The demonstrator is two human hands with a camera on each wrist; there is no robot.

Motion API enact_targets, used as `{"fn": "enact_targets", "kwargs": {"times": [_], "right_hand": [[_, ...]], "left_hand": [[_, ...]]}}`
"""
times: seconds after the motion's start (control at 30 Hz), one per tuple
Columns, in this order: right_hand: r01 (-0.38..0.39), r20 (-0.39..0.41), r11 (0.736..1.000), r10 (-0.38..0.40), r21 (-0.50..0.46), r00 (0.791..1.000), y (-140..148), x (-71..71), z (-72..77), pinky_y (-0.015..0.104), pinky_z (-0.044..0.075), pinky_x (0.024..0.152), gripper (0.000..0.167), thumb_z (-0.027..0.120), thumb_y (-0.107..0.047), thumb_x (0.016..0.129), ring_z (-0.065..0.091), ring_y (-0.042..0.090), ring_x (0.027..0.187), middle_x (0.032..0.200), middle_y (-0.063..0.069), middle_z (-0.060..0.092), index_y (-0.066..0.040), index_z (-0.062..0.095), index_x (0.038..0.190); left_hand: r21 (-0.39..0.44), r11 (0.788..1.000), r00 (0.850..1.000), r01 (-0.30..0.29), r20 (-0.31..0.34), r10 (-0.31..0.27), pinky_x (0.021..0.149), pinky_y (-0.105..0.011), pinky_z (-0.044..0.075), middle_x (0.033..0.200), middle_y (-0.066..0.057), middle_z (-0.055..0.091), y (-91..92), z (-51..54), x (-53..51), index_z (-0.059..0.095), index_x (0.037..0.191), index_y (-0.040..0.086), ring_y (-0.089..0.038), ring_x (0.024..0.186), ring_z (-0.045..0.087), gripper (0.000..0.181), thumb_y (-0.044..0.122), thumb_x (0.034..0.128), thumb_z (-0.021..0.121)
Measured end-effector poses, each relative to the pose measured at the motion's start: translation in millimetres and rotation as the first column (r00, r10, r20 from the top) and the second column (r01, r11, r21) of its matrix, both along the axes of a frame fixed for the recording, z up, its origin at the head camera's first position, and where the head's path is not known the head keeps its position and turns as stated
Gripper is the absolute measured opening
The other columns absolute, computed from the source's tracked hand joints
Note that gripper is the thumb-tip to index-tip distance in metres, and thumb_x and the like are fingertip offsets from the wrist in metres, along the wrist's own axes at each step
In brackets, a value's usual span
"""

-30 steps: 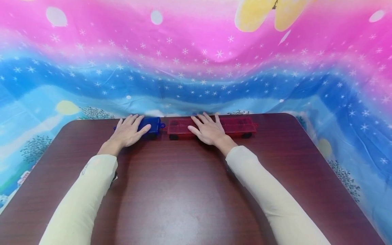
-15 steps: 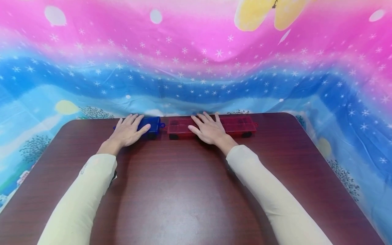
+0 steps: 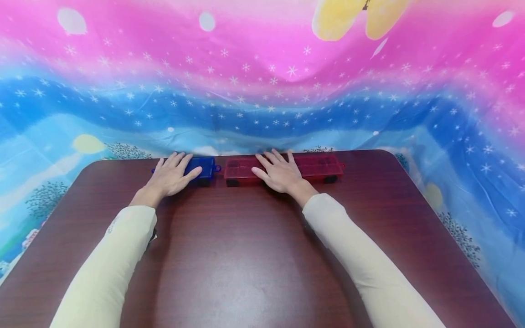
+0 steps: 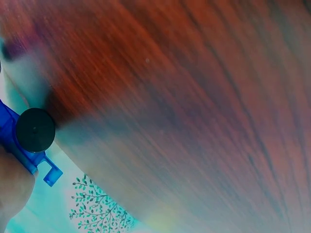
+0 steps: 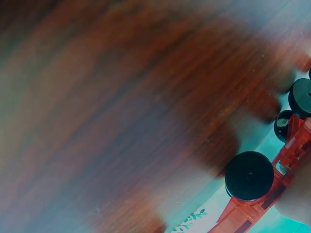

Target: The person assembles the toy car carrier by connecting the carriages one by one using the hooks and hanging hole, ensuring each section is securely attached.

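Observation:
My left hand [image 3: 170,177] rests on a translucent blue plastic toy car base [image 3: 203,165], fingers spread and straight. A loop hitch sticks out at each end of it. In the left wrist view the blue car base [image 4: 7,127] shows one round black wheel [image 4: 35,130]. My right hand [image 3: 280,174] lies flat across the translucent red toy car base [image 3: 321,166], whose middle it hides, so I cannot tell whether it is one piece or two. Black wheels [image 5: 249,175] show under the red base [image 5: 252,211] in the right wrist view. A small gap separates blue from red.
The dark brown wooden table [image 3: 229,255] has rounded far corners, and both car bases stand along its far edge. Behind it hangs a pink and blue printed cloth [image 3: 262,68] with snowflakes, which also runs along both sides.

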State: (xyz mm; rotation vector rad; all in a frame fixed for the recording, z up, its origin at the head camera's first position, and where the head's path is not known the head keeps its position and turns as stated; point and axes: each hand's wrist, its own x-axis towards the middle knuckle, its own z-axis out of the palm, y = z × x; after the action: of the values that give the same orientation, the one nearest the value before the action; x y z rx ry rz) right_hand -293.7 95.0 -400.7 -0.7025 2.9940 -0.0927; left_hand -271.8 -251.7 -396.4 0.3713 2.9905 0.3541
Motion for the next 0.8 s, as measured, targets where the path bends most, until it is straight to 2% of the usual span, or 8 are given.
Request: {"fn": "enact_targets", "kwargs": {"times": [0.8], "right_hand": [[0.005,-0.011,1.0,-0.005,-0.006,1.0,0.5,-0.2,-1.1,0.062,-0.002,0.12,0.077,0.014,-0.071,0.101,0.007,0.029,0.156,0.168,0.003,0.02,-0.027,0.018,0.165]], "left_hand": [[-0.016,1.0,1.0,-0.01,-0.024,0.01,0.118,-0.065,-0.001,0.164,-0.027,0.017,0.9,-3.0,-0.5,0.02,0.162,0.006,-0.046,0.152,0.008,0.093,0.075,0.099,0.024]]}}
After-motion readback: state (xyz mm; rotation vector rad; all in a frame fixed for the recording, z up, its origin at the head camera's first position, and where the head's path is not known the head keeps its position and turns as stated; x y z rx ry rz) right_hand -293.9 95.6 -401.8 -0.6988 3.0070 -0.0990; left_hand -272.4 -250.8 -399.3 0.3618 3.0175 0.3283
